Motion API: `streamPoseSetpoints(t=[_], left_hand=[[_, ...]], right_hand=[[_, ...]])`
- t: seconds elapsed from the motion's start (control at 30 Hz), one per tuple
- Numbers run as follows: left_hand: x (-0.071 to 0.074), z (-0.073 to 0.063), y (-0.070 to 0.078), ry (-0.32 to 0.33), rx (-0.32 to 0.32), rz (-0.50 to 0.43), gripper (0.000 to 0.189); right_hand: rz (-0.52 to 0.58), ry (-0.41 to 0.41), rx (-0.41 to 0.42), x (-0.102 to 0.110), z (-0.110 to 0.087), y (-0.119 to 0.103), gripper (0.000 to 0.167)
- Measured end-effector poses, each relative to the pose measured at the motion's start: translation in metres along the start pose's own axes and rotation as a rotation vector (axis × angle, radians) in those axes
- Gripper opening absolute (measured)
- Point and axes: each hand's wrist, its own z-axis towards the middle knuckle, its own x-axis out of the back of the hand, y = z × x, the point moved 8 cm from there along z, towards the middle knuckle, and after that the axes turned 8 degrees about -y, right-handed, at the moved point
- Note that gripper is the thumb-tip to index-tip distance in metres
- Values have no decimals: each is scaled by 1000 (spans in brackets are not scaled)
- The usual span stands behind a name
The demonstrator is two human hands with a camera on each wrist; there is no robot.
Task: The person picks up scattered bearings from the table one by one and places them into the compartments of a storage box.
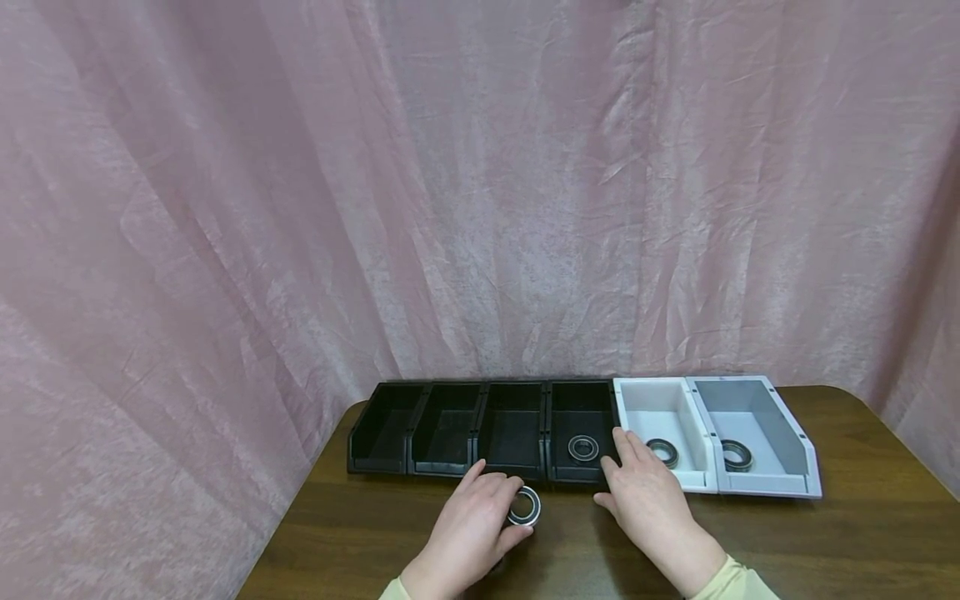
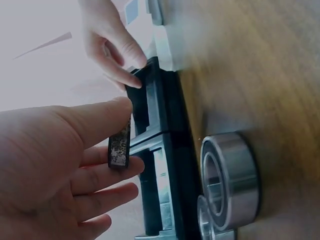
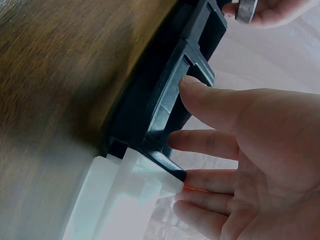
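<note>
My left hand [image 1: 468, 525] pinches a ball bearing [image 1: 536, 506] between thumb and fingers, in front of the black bins. The left wrist view shows this held bearing [image 2: 119, 149] edge-on. My right hand [image 1: 651, 498] holds nothing; its fingers are spread over the front of the rightmost black bin [image 1: 581, 400] and the neighbouring white bin [image 1: 645, 400]. One bearing [image 1: 572, 450] lies in that black bin, another [image 1: 672, 454] in the white bin, and a third [image 1: 742, 461] in the grey bin [image 1: 738, 400].
Three more black bins [image 1: 480, 468] continue the row leftward. Near my left hand, a bearing [image 2: 242, 180] and part of another [image 2: 204, 220] stand on the wooden table [image 1: 337, 533], largely hidden in the head view. A pink curtain [image 1: 510, 208] hangs behind.
</note>
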Motion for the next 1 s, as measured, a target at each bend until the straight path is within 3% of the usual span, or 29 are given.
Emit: streamPoseSetpoints(t=[0.37, 0.7, 1.0], left_hand=[[8, 12, -13, 20, 40, 14, 54], [7, 20, -25, 12, 96, 18, 55], [7, 23, -31, 49, 112, 30, 53]], right_hand=[[4, -8, -1, -1, 0, 0, 49], [-3, 14, 4, 1, 0, 0, 49], [0, 17, 9, -1, -1, -1, 49]])
